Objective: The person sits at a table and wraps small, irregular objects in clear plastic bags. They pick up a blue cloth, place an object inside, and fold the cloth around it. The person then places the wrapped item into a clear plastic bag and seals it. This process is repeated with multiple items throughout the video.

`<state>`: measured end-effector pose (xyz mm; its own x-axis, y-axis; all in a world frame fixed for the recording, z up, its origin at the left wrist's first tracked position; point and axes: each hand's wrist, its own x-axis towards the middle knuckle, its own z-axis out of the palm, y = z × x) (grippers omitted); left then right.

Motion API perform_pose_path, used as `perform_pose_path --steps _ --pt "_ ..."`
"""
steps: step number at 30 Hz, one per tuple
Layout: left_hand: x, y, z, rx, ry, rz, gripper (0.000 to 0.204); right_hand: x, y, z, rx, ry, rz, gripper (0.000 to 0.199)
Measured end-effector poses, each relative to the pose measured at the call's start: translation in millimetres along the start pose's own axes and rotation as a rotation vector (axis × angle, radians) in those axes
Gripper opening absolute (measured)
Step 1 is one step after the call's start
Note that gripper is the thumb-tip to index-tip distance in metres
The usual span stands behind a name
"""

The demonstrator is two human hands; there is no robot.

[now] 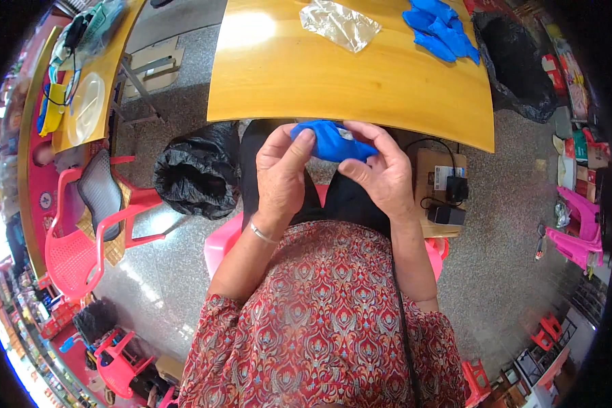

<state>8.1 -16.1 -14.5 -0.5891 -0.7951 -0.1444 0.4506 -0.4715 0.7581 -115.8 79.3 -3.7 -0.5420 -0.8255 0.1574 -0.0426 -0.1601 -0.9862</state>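
Observation:
My left hand (282,170) and my right hand (381,170) both grip a crumpled blue glove (333,141), held over my lap just below the near edge of a yellow wooden table (306,75). My left thumb presses on the glove's left end; my right fingers pinch its right end. On the table's far side lie a pile of blue gloves (442,27) and a crumpled clear plastic bag (338,24).
A black bin bag (197,173) stands on the floor to my left, beside a pink plastic chair (88,231). Another black bag (517,64) sits right of the table. A wooden box with a charger (442,190) is at my right.

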Motion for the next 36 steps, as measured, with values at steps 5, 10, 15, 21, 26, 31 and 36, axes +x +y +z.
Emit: perform_pose_path --steps 5,10,15,21,26,31,36 --pt "-1 -3 8 0.016 0.009 0.100 0.014 3 4 4 -0.071 0.029 -0.074 0.038" --pt "-5 3 15 0.168 -0.079 0.014 0.021 2 -3 4 -0.176 0.033 -0.085 0.039" --pt "-3 3 9 0.064 -0.113 0.049 0.020 0 -9 2 -0.242 0.036 -0.136 0.040" --pt "-5 7 13 0.132 -0.144 0.104 0.016 3 -22 -2 -0.438 0.054 -0.416 0.029" --pt "3 19 9 0.605 -0.260 0.368 0.010 6 -22 -2 -0.468 -0.045 -0.419 0.023" --pt "0 19 14 0.865 -0.120 0.644 0.012 10 -24 -1 -0.570 -0.095 -0.446 0.026" --pt "0 21 15 1.072 -0.154 0.881 0.015 10 -27 -7 -0.738 -0.187 -0.461 0.031"
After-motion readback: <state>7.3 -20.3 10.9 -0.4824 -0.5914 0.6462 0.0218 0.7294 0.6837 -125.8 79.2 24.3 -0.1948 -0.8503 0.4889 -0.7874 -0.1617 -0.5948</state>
